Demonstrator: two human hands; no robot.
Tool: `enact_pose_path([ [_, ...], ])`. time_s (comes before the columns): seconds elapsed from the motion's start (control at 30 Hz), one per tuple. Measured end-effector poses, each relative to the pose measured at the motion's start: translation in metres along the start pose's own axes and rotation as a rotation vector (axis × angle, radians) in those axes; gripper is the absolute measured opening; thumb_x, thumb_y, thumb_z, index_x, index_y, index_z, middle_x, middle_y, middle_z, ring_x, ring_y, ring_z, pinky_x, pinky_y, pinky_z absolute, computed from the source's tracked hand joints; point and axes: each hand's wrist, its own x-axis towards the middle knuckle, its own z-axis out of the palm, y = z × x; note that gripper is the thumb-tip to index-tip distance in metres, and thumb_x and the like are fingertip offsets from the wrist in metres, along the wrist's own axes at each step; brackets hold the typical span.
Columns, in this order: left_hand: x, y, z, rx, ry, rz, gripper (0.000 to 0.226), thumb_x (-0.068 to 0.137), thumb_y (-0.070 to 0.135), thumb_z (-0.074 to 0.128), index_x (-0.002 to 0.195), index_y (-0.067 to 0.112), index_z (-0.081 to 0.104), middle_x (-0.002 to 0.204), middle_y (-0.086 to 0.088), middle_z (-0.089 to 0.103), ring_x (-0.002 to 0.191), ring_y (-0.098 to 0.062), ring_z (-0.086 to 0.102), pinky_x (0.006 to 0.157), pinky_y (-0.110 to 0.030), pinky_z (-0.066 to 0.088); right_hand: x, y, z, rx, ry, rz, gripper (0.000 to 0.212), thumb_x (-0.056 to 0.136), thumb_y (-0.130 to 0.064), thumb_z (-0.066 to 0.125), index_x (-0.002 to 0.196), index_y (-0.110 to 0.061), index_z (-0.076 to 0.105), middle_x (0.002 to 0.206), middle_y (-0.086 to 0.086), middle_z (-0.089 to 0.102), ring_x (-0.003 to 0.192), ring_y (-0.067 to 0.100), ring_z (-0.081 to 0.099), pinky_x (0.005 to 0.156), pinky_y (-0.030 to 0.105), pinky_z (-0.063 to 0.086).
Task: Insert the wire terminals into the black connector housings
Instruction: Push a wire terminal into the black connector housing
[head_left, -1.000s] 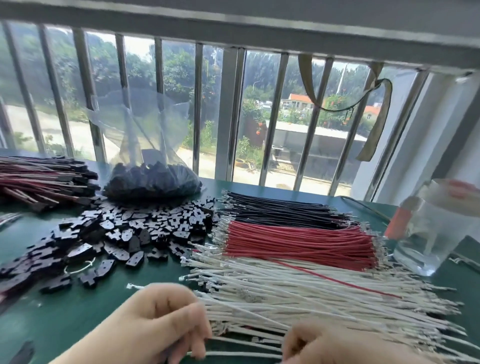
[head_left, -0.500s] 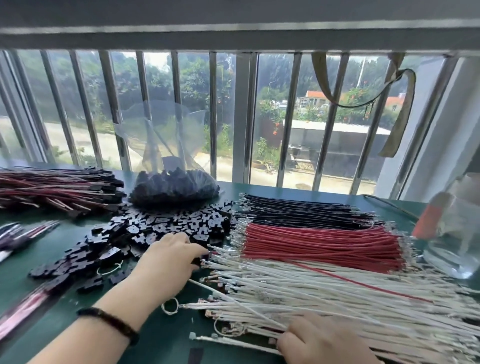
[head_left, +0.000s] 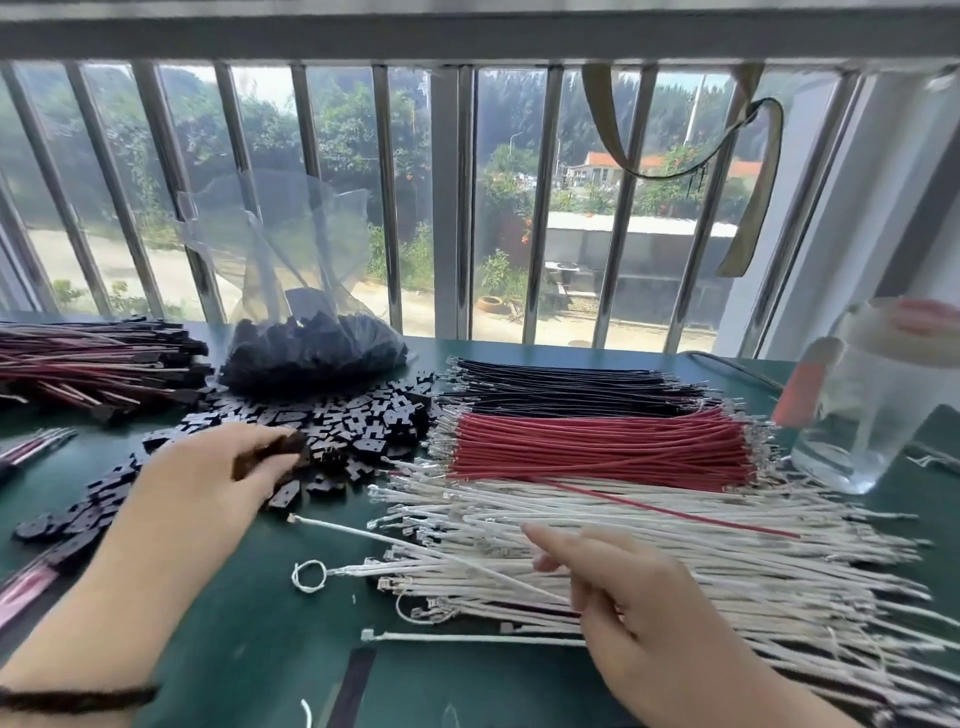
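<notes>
Loose black connector housings (head_left: 363, 421) lie heaped on the green table (head_left: 467, 686) left of centre. My left hand (head_left: 208, 483) is at the heap's near edge and pinches one black housing (head_left: 272, 451), which is blurred. To the right lie rows of black wires (head_left: 571, 384), red wires (head_left: 597, 441) and white wires (head_left: 727, 545) with metal terminals. My right hand (head_left: 634, 608) is over the white wires, its fingers curled round one white wire (head_left: 415, 545) that runs slantwise to the left onto bare table.
A clear plastic bag (head_left: 311, 353) of housings stands behind the heap. Finished wire assemblies (head_left: 93, 364) are piled at far left. A clear plastic jug (head_left: 872, 405) stands at right. Window bars (head_left: 452, 208) close off the far edge. A small white tie loop (head_left: 309, 576) lies near centre.
My left hand reached up into the housing heap and now pinches a housing. My right hand moved forward over the white wires, drawing one wire out. The view tilted down.
</notes>
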Motion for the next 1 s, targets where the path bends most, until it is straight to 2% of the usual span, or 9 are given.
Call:
enact_pose_path([
  [0.1,-0.035,0.021,-0.012,-0.226,-0.135,0.016,0.024,0.075,0.038,0.070,0.095,0.050,0.069,0.057,0.019,0.064,0.056,0.004,0.059,0.052,-0.008,0.042,0.004,-0.006,-0.003,-0.042,0.067,-0.022,0.021,0.080,-0.052,0.054,0.097,-0.062,0.061,0.088,-0.026,0.059,0.077,0.002,0.056,0.063,0.014,0.045],
  [0.17,-0.058,0.040,-0.008,-0.452,-0.316,0.002,0.028,0.072,0.042,0.073,0.094,0.058,0.066,0.068,0.016,0.070,0.060,0.004,0.064,0.061,-0.007,0.048,0.004,-0.007,-0.005,-0.092,0.071,-0.023,0.023,0.075,-0.063,0.053,0.085,-0.048,0.068,0.078,-0.023,0.060,0.070,0.001,0.056,0.056,0.013,0.041],
  [0.23,-0.075,0.052,0.001,-0.592,-0.441,-0.058,0.030,0.060,0.037,0.085,0.081,0.053,0.071,0.077,0.017,0.072,0.070,0.000,0.069,0.071,-0.010,0.052,0.004,-0.006,-0.002,-0.093,0.057,-0.057,0.025,0.080,-0.056,0.055,0.084,-0.034,0.067,0.073,-0.020,0.060,0.071,0.001,0.056,0.058,0.013,0.043],
  [0.33,-0.084,0.058,0.014,-0.647,-0.479,-0.133,0.030,0.051,0.024,0.091,0.068,0.043,0.075,0.081,0.019,0.072,0.072,-0.001,0.069,0.069,-0.010,0.052,0.000,-0.007,0.004,-0.091,-0.016,-0.103,0.017,0.089,-0.041,0.053,0.086,-0.029,0.065,0.076,-0.019,0.057,0.074,0.000,0.054,0.063,0.019,0.047],
  [0.5,-0.088,0.053,0.021,-0.814,-0.536,-0.263,0.052,0.056,-0.023,0.076,0.077,0.024,0.078,0.086,-0.002,0.074,0.079,-0.021,0.073,0.070,-0.017,0.056,-0.001,-0.013,0.006,-0.100,-0.067,-0.114,0.023,0.088,-0.039,0.051,0.104,-0.037,0.066,0.077,-0.020,0.059,0.069,0.000,0.057,0.056,0.030,0.050],
  [0.63,-0.088,0.055,0.018,-0.692,-0.495,-0.181,0.050,0.059,-0.016,0.079,0.073,0.032,0.075,0.090,0.006,0.067,0.076,-0.019,0.071,0.074,-0.027,0.058,-0.002,-0.015,0.006,-0.098,-0.108,-0.114,0.020,0.086,-0.032,0.056,0.101,-0.035,0.068,0.078,-0.017,0.063,0.071,0.001,0.060,0.057,0.031,0.052],
  [0.77,-0.088,0.061,0.010,-0.603,-0.510,-0.103,0.015,0.074,0.025,0.069,0.081,0.039,0.068,0.074,0.005,0.068,0.062,-0.011,0.064,0.064,-0.019,0.053,-0.004,-0.016,0.005,-0.139,-0.166,-0.107,0.019,0.085,-0.032,0.056,0.098,-0.035,0.070,0.072,-0.018,0.058,0.067,-0.001,0.055,0.055,0.022,0.048],
  [0.87,-0.092,0.063,0.012,-0.679,-0.534,-0.143,0.031,0.090,0.008,0.057,0.084,0.037,0.064,0.064,0.000,0.067,0.044,-0.013,0.055,0.052,-0.019,0.049,-0.005,-0.017,0.004,-0.155,-0.170,-0.095,0.018,0.084,-0.036,0.056,0.095,-0.036,0.070,0.070,-0.022,0.056,0.066,-0.003,0.055,0.053,0.018,0.045],
  [1.0,-0.091,0.064,0.012,-0.832,-0.551,-0.253,0.033,0.084,-0.004,0.060,0.080,0.028,0.068,0.066,-0.009,0.067,0.048,-0.019,0.061,0.047,-0.027,0.051,-0.004,-0.019,0.003,-0.169,-0.146,-0.070,0.022,0.082,-0.050,0.052,0.089,-0.036,0.068,0.075,-0.019,0.061,0.067,-0.002,0.055,0.053,0.019,0.046],
])
